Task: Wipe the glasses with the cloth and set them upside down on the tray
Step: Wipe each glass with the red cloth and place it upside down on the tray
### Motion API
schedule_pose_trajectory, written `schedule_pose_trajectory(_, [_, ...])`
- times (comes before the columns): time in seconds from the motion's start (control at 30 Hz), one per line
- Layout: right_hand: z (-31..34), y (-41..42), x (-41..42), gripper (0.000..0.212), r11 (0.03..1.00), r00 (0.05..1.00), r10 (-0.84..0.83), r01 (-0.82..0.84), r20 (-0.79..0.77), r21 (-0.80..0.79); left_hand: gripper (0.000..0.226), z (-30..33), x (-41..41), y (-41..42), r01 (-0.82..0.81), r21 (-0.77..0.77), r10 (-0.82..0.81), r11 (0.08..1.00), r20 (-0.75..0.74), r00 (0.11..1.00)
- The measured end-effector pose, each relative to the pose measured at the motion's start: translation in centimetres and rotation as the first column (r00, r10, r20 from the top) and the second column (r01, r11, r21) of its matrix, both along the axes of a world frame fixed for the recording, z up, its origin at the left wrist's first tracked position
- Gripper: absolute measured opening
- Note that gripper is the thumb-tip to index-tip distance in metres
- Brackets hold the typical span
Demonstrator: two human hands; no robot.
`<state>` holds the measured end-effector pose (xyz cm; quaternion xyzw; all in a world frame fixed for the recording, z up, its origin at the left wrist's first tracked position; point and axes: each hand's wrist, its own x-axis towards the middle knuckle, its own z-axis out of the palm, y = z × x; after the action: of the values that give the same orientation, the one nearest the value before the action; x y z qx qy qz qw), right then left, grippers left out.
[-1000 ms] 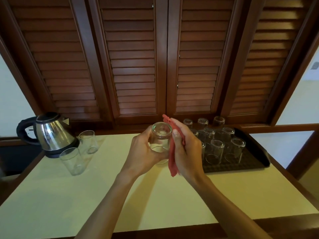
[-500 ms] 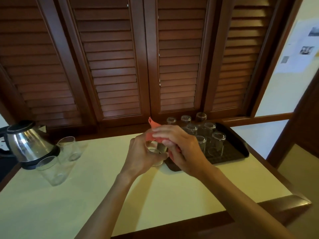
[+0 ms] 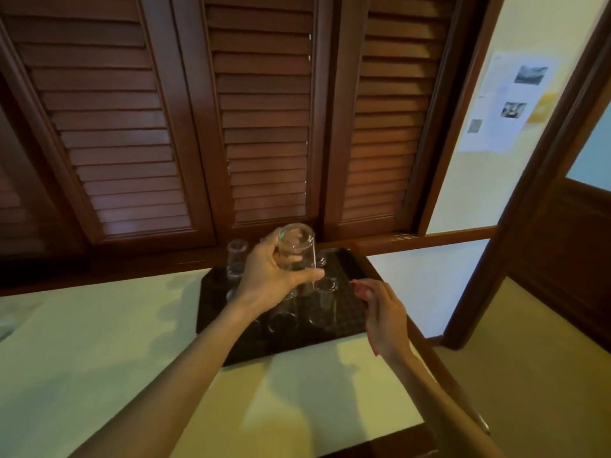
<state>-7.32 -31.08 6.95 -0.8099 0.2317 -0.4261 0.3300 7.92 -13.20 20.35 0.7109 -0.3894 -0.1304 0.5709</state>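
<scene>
My left hand (image 3: 269, 277) grips a clear glass (image 3: 296, 251) turned base up, held above the dark tray (image 3: 350, 259). Several other glasses (image 3: 325, 300) stand upside down on the tray, and one (image 3: 236, 259) stands at its far left corner. My right hand (image 3: 385, 314) hovers over the tray's right edge, fingers curled around the red cloth (image 3: 358, 287), of which only small bits show at the fingertips and under the palm.
The tray lies on a pale tabletop (image 3: 99, 342) with a wooden edge. Dark louvred shutters (image 3: 264, 127) rise right behind it. A wooden door frame (image 3: 535, 209) stands to the right.
The view swung right, so the kettle and the two loose glasses left the frame. My hands parted: the left carried the glass, now inverted, over the tray, and the right drew away with the cloth.
</scene>
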Motion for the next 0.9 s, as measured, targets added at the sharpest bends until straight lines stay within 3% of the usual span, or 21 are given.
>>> schedule_pose_trajectory(0.13, [-4.8,-3.9,-0.1,0.029,0.952,0.94,-0.08,-0.026,-0.33,-0.304,0.074,1.4,0.5,-7.8,-0.028,0.04,0.026,0.999,0.041,0.999])
schedule_pose_trajectory(0.2, [-6.1,-4.7,0.1,0.027,0.937,0.913,-0.092,-0.057,-0.398,-0.346,0.077,1.6,1.7,-11.7,-0.059,0.087,0.055,0.994,0.05,0.997])
schedule_pose_trajectory(0.43, [-7.1,-5.3,0.6,0.039,0.948,0.92,-0.062,-0.067,-0.387,-0.311,0.087,-0.7,6.2,-21.6,-0.12,0.342,0.057,0.932,0.188,0.98])
schedule_pose_trajectory(0.53, [-7.1,-5.3,0.8,0.035,0.945,0.915,-0.077,-0.059,-0.395,-0.322,0.081,-2.2,7.3,-24.3,-0.155,0.46,0.043,0.874,0.244,0.969])
schedule_pose_trajectory(0.67, [-7.3,-5.2,0.9,0.032,0.942,0.926,-0.086,-0.045,-0.368,-0.333,0.094,-4.1,7.9,-26.4,-0.184,0.592,-0.019,0.785,0.318,0.948])
schedule_pose_trajectory(0.9, [-7.6,-5.4,1.3,0.024,0.932,0.933,-0.124,-0.008,-0.337,-0.364,0.107,-6.2,8.3,-27.3,-0.214,0.675,0.006,0.706,0.296,0.955])
